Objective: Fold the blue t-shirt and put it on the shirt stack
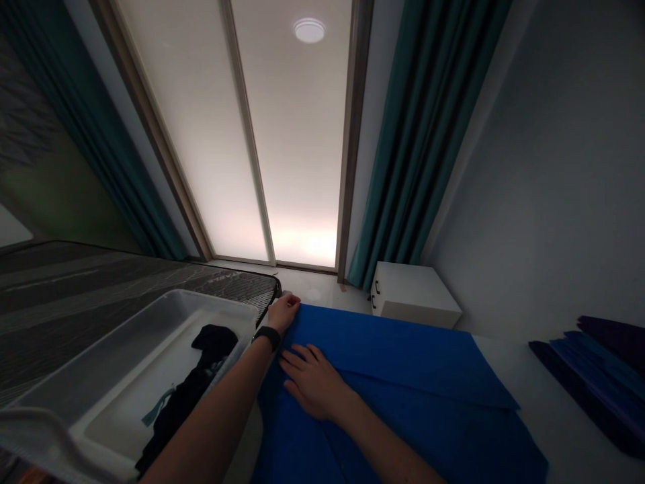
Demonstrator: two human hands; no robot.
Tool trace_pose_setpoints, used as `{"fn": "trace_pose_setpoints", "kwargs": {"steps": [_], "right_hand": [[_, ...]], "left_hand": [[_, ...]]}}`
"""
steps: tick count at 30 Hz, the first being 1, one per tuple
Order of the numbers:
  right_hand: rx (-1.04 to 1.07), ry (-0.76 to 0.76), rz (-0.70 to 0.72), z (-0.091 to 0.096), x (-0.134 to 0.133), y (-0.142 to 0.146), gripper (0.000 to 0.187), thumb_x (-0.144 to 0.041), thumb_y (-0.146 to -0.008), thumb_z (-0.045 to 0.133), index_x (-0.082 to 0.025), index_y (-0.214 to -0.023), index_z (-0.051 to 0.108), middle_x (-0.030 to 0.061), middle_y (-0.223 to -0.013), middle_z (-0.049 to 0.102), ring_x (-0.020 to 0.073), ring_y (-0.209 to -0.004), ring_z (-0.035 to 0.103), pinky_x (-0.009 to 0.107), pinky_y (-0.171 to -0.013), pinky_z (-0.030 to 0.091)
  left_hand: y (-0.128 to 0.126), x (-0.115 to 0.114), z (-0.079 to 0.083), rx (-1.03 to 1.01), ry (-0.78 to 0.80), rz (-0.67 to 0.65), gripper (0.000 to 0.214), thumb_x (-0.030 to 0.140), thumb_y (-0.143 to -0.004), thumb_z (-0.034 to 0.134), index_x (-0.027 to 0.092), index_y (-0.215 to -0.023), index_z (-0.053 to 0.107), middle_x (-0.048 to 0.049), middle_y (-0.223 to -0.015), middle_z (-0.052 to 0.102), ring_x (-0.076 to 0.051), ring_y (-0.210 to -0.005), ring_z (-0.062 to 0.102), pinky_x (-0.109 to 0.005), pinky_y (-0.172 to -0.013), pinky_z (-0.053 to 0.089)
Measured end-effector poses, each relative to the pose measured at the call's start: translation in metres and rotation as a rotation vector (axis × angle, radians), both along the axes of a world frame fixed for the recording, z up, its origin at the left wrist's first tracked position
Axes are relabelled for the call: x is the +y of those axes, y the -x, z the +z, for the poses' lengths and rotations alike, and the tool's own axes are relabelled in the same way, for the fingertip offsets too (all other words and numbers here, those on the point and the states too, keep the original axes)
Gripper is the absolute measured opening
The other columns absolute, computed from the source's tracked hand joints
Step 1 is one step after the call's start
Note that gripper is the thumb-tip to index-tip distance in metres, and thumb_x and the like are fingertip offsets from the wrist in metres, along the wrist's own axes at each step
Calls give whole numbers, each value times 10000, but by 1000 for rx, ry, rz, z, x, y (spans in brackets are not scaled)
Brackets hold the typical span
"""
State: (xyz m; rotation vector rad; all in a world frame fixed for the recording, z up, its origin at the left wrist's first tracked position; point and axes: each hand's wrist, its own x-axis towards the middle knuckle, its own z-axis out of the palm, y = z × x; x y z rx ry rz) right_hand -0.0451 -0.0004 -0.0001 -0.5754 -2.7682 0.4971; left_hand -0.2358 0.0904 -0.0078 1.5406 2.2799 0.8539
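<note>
A large blue cloth (403, 349) lies spread over a white surface, with one layer folded over another and a fold edge running across it. At its far left corner, my left hand (285, 312), with a dark band on the wrist, has its fingers pinched together on the cloth's edge. Nearer to me, my right hand (315, 383) rests flat on the cloth, fingers stretched out and slightly spread. Left of my forearm stands a translucent plastic bin (125, 329) holding a crumpled dark garment (186, 396).
Folded dark blue and purple cloths (594, 383) are stacked at the right. A white cabinet (418, 292) stands beyond the surface. Behind the bin is a grey mattress (101, 275). Teal curtains (428, 134) flank a frosted sliding door (297, 154).
</note>
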Motion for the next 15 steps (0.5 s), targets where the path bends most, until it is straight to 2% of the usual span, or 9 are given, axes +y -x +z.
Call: {"fn": "trace_pose_setpoints", "kwargs": {"steps": [6, 10, 15], "right_hand": [[11, 84, 0, 6, 4, -2, 464, -358, -985, 353, -241, -1432, 391, 39, -1496, 398, 217, -1400, 283, 477, -1158, 207], [-4, 106, -36, 13, 12, -7, 489, -347, -990, 324, -204, -1457, 353, 60, -1519, 353, 211, -1417, 250, 473, -1167, 186], [-89, 127, -59, 5, 16, -12, 547, -402, -978, 342, -177, -1475, 320, 84, -1544, 285, 248, -1438, 183, 505, -1169, 154]], "left_hand": [[0, -1, -1, 15, -24, 2, 223, 314, -892, 517, 195, -943, 699, -42, -885, 731, -203, -839, 661, -278, -761, 415], [-1, -3, -1, 30, -34, -23, 192, 317, -875, 557, 199, -939, 695, -29, -886, 730, -183, -809, 660, -267, -760, 409], [-2, -5, 0, 57, -33, -38, 171, 252, -874, 551, 197, -954, 692, -30, -896, 725, -173, -811, 651, -266, -766, 404]]}}
